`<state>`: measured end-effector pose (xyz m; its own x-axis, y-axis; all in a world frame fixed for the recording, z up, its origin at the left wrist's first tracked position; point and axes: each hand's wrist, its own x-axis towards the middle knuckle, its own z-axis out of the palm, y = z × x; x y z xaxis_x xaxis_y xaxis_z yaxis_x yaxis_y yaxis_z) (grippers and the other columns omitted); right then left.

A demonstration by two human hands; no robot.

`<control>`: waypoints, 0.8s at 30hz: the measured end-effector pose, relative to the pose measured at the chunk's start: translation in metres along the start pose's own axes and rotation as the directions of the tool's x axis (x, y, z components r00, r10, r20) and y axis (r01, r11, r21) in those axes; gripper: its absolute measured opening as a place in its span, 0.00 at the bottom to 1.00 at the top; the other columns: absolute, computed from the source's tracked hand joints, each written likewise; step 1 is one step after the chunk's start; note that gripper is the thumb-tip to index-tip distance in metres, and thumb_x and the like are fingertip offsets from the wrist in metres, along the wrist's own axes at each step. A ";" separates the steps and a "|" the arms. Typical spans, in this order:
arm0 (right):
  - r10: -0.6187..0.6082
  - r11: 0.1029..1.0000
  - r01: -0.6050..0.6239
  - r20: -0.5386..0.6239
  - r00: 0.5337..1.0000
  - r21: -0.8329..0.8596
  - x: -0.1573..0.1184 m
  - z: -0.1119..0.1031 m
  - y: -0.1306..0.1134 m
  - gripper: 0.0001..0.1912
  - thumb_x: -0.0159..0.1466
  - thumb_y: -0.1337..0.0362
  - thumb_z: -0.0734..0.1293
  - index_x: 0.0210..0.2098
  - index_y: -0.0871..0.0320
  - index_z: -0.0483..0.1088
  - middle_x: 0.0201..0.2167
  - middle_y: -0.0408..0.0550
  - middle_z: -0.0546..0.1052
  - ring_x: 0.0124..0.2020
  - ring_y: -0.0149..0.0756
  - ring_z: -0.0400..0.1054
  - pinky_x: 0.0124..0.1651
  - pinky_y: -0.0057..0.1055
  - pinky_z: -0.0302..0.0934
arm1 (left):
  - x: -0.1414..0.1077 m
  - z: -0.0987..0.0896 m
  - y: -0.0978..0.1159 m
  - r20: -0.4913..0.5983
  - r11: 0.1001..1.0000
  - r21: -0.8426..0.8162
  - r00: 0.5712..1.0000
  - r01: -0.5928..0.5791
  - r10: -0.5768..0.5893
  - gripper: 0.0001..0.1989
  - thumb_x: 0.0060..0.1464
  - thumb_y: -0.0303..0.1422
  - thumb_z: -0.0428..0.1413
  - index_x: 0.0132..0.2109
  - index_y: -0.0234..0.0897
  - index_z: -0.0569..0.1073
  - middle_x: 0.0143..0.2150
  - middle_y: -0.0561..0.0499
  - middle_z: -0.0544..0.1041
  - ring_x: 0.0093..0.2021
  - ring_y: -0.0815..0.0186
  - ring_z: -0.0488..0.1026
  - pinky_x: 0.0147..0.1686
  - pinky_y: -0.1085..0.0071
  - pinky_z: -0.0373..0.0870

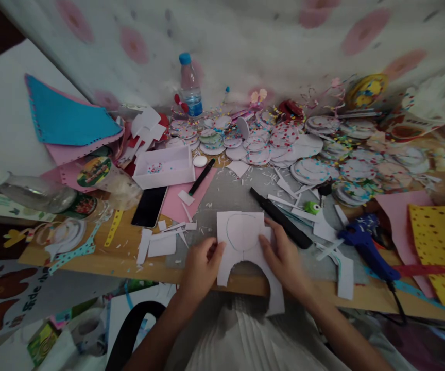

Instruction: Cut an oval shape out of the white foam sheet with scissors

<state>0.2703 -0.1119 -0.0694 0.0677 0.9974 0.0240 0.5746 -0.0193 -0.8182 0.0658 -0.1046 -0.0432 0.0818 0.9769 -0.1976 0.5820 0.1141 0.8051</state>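
Note:
A white foam sheet (241, 234) is held at the table's front edge; a circle is drawn on it and a rounded piece is cut out of its lower side. My left hand (203, 263) pinches its left edge between thumb and fingers. On the right side, my right hand (284, 255) grips the sheet, thumb on top, beside a strip that hangs down. Just beyond the right hand lies a black marker-like tool (280, 219) on the grey mat (226, 191).
Many decorated white discs (311, 171) are piled along the back. A blue glue gun (373, 250) lies at the right. A water bottle (190, 87) stands at the back; a white box (164, 167), black phone (149, 207) and plastic bottle (40, 193) are at the left.

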 end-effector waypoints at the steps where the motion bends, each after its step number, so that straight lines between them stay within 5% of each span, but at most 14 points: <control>1: -0.017 0.999 0.017 -0.004 1.000 -0.028 -0.001 0.003 0.003 0.21 0.67 0.57 0.57 0.57 0.59 0.58 0.50 0.58 0.73 0.48 0.47 0.70 0.49 0.43 0.65 | 0.000 -0.001 -0.002 -0.036 0.992 0.116 0.997 -0.058 0.062 0.16 0.60 0.41 0.49 0.40 0.33 0.73 0.32 0.47 0.74 0.33 0.61 0.73 0.36 0.64 0.70; 4: -0.086 0.990 0.084 -0.010 0.996 -0.111 0.001 0.006 0.005 0.21 0.68 0.59 0.57 0.57 0.60 0.58 0.50 0.61 0.71 0.51 0.48 0.68 0.52 0.46 0.63 | 0.007 -0.008 -0.003 -0.054 0.874 0.402 0.946 -0.273 0.320 0.21 0.60 0.41 0.49 0.54 0.32 0.68 0.47 0.39 0.73 0.50 0.54 0.71 0.50 0.57 0.67; 6: -0.135 0.972 0.134 0.008 0.991 -0.193 0.001 0.002 0.001 0.22 0.68 0.60 0.57 0.59 0.63 0.57 0.50 0.63 0.70 0.53 0.49 0.66 0.54 0.48 0.62 | 0.016 -0.011 -0.003 0.076 0.762 0.488 0.891 -0.425 0.448 0.34 0.55 0.49 0.53 0.61 0.31 0.60 0.59 0.34 0.65 0.61 0.49 0.61 0.58 0.52 0.59; 9: -0.226 0.919 0.235 0.067 0.972 -0.317 -0.004 -0.008 -0.005 0.27 0.66 0.59 0.60 0.61 0.65 0.55 0.57 0.67 0.63 0.60 0.50 0.58 0.59 0.49 0.57 | 0.033 -0.009 -0.009 0.291 0.648 0.510 0.822 -0.566 0.489 0.58 0.40 0.62 0.56 0.67 0.27 0.48 0.68 0.30 0.50 0.68 0.44 0.46 0.64 0.47 0.47; 11: -0.285 0.876 0.322 0.153 0.946 -0.360 -0.012 -0.013 -0.005 0.32 0.65 0.58 0.61 0.64 0.64 0.51 0.64 0.66 0.55 0.65 0.51 0.50 0.62 0.50 0.53 | 0.042 -0.005 -0.015 0.367 0.623 0.511 0.806 -0.592 0.464 0.65 0.34 0.66 0.56 0.68 0.25 0.43 0.70 0.29 0.45 0.70 0.44 0.40 0.65 0.46 0.42; 17: -0.288 0.779 0.430 0.349 0.892 -0.456 -0.029 -0.006 0.007 0.36 0.66 0.57 0.61 0.68 0.63 0.44 0.69 0.60 0.47 0.69 0.50 0.38 0.64 0.54 0.50 | 0.047 0.001 -0.023 0.408 0.608 0.535 0.809 -0.587 0.423 0.62 0.40 0.63 0.54 0.68 0.23 0.40 0.71 0.31 0.41 0.71 0.49 0.36 0.66 0.50 0.36; 24: -0.283 0.787 0.396 0.293 0.913 -0.472 -0.027 0.008 0.008 0.29 0.68 0.63 0.58 0.67 0.59 0.50 0.68 0.58 0.52 0.69 0.47 0.41 0.62 0.52 0.55 | 0.047 0.000 -0.020 0.424 0.614 0.520 0.804 -0.593 0.418 0.58 0.43 0.57 0.56 0.68 0.22 0.42 0.71 0.31 0.41 0.71 0.48 0.36 0.66 0.51 0.39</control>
<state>0.2666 -0.1386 -0.0812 -0.3403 0.9364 0.0852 0.8644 0.3472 -0.3635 0.0580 -0.0611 -0.0685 0.6516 0.7562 -0.0595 0.7298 -0.6035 0.3211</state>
